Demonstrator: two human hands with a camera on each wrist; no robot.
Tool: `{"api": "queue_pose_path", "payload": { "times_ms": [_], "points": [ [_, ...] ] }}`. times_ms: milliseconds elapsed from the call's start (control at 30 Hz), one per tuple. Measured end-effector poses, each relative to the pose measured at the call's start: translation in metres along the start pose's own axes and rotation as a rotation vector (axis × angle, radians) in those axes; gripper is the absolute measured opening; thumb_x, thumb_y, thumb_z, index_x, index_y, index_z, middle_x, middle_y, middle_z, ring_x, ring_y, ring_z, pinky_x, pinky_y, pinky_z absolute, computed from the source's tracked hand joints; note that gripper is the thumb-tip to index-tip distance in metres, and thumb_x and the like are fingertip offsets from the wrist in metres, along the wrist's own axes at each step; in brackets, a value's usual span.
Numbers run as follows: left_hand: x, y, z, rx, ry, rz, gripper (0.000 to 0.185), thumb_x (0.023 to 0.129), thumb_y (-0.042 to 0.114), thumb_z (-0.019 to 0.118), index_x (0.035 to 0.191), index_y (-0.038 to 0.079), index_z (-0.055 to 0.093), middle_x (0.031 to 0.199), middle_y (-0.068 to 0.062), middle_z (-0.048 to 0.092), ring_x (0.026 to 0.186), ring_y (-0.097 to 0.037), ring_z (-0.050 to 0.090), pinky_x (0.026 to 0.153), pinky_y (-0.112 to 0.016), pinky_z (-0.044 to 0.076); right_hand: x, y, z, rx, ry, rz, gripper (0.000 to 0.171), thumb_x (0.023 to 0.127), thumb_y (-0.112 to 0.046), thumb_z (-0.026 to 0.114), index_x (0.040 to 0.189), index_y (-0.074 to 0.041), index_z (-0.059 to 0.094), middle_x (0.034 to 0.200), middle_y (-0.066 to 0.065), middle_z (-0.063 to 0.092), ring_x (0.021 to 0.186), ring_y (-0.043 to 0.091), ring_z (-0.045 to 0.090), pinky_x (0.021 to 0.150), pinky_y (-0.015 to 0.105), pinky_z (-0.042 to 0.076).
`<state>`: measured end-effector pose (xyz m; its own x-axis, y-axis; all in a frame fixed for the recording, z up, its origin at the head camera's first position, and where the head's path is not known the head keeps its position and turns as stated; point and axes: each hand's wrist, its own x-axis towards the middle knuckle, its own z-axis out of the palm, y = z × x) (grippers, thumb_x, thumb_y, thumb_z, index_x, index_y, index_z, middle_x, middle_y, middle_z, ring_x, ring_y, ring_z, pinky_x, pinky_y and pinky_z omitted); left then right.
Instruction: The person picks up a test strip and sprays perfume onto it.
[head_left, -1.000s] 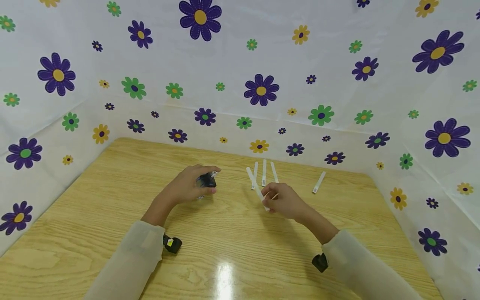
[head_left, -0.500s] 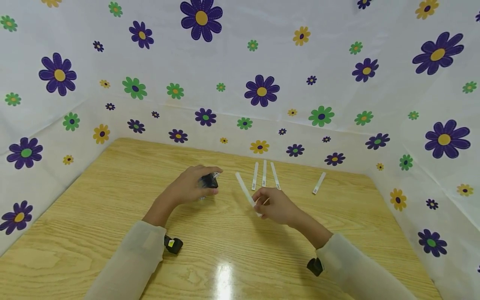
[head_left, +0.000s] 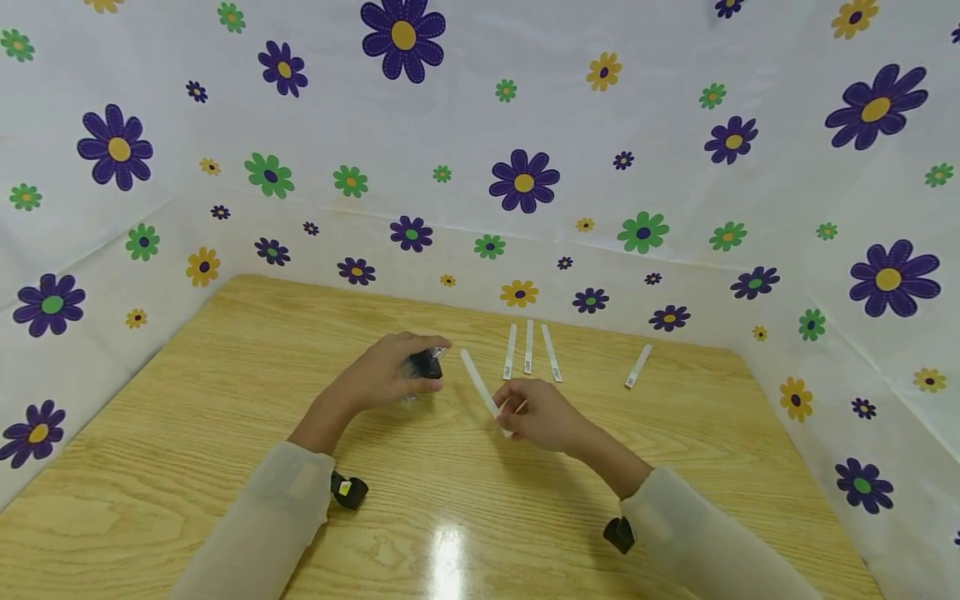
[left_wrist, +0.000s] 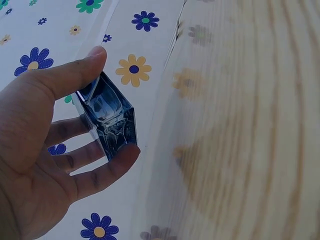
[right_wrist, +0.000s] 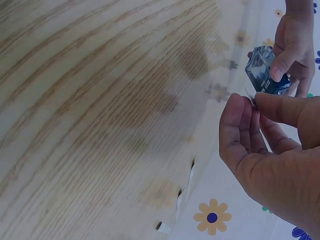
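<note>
My left hand point(head_left: 378, 373) holds a dark blue glass bottle, perhaps perfume point(head_left: 426, 364), between thumb and fingers. The left wrist view shows the faceted bottle point(left_wrist: 114, 115) tilted, with its glass base facing that camera. Between thumb and fingertips, my right hand point(head_left: 543, 414) pinches one end of a white paper strip point(head_left: 478, 379). Its free end slants up and left, close to the bottle but apart from it. In the right wrist view the strip is almost edge-on at the fingertips, and the bottle point(right_wrist: 260, 67) is just beyond.
Three white paper strips point(head_left: 528, 350) with printed ends lie side by side near the back of the wooden table point(head_left: 420, 517). Another strip point(head_left: 638, 365) lies farther right. A white flower-patterned cloth point(head_left: 450, 125) rises behind and along both sides.
My right hand has carried its strip left and slightly toward me, away from the strips on the table. My left hand, with the bottle, has shifted slightly right.
</note>
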<state>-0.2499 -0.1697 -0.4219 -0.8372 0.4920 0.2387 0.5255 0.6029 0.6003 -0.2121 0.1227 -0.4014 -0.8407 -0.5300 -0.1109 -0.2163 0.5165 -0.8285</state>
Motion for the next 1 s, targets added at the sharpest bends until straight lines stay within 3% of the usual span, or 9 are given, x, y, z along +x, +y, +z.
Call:
{"api": "queue_pose_path", "payload": {
  "times_ms": [400, 1000],
  "points": [
    [-0.0009, 0.0062, 0.0056, 0.037, -0.002, 0.071, 0.06, 0.094, 0.042, 0.074, 0.148, 0.022, 0.056, 0.141, -0.016, 0.058, 0.129, -0.039, 0.052, 0.104, -0.062, 0.042, 0.0041, 0.0008, 0.0064, -0.01, -0.01, -0.002, 0.011, 0.098, 0.003, 0.063, 0.109, 0.002, 0.066, 0.088, 0.009, 0.065, 0.077, 0.02, 0.069, 0.068, 0.033, 0.061],
    [0.0, 0.003, 0.0086, 0.074, -0.011, 0.041, 0.059, 0.094, 0.042, 0.075, 0.147, 0.025, 0.057, 0.139, -0.015, 0.059, 0.123, -0.037, 0.054, 0.101, -0.059, 0.045, 0.0046, 0.0004, 0.0083, -0.016, -0.016, 0.013, 0.011, 0.098, 0.003, 0.064, 0.109, 0.002, 0.065, 0.089, 0.011, 0.066, 0.077, 0.021, 0.069, 0.068, 0.034, 0.061]
  ]
}}
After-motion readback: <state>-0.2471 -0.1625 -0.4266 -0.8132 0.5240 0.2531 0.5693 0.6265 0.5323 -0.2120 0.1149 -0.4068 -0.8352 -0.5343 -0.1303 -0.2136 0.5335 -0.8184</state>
